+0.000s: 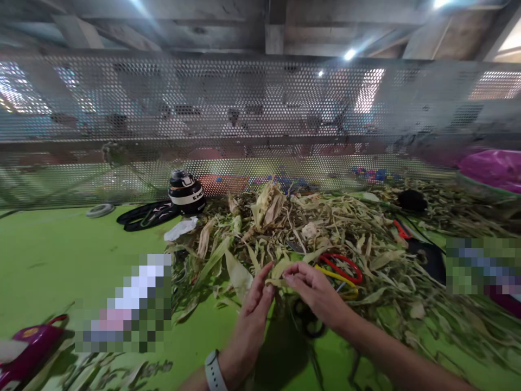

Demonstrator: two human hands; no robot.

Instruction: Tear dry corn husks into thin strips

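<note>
My right hand (311, 285) is closed, its thumb and fingertips pinching a pale yellow-green strip of corn husk (280, 271). The strip's other end lies between the thumb and fingers of my left hand (257, 298), which wears a watch with a light band. Both hands are just above the near edge of a heap of dry husks and leaves (252, 233). Beside my right hand are red handles (345, 265) and yellow handles (337, 277), apparently of scissors. Dark scissor handles (309, 317) lie below it, partly hidden and blurred.
A black bottle (186, 193) stands behind the heap on the left, near a tape roll (100, 210) and a white scrap (180, 228). A perforated metal screen (252, 108) backs the green table (44, 250). A magenta object (32, 347) lies front left; a purple bag (494, 168) sits right.
</note>
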